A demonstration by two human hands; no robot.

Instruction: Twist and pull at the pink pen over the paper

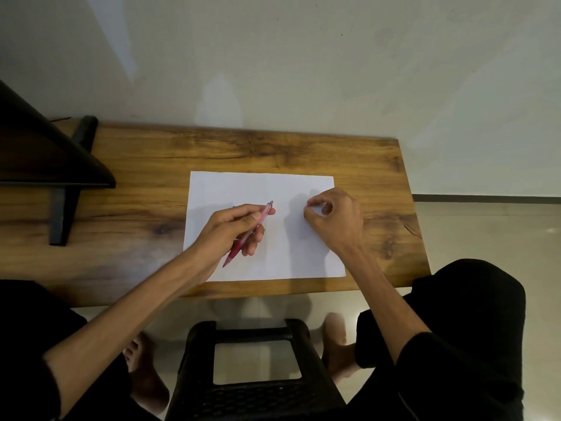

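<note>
Pen (249, 233) gripped in left hand (233, 229) above paper (273, 189); right hand (334, 217) curled, empty, resting on paper.

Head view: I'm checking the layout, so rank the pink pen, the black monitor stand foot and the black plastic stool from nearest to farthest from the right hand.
1. Pink pen, held in the left hand, just left of the right hand.
2. Black plastic stool, below the table.
3. Black monitor stand foot, far left.

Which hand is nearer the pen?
Left. The left hand grips the pen over the paper; the right hand is apart from it, curled over the paper's right part.
</note>
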